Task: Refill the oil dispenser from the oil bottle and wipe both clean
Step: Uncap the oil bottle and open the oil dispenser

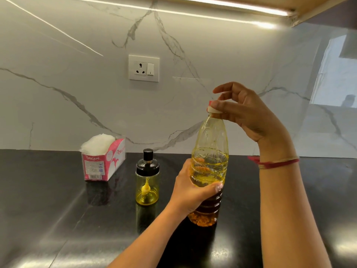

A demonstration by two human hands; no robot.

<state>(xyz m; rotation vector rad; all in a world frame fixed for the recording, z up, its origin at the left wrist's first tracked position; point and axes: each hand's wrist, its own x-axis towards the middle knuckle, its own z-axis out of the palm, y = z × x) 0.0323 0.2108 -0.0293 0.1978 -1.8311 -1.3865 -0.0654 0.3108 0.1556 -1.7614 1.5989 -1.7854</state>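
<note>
A tall clear plastic oil bottle (209, 151) stands upright on the black countertop (58, 219), partly filled with yellow oil. My left hand (190, 190) grips its lower body. My right hand (243, 111) pinches the white and red cap (211, 109) at the bottle's top, with the other fingers raised. To the left of the bottle stands a small glass oil dispenser (147, 180) with a black lid and a little yellow oil at the bottom; neither hand touches it.
A pink and white tissue box (104, 161) with white tissues sits at the back left near the marble wall. A wall socket (144, 68) is above the dispenser. An overhead cabinet edge with a light strip runs along the top.
</note>
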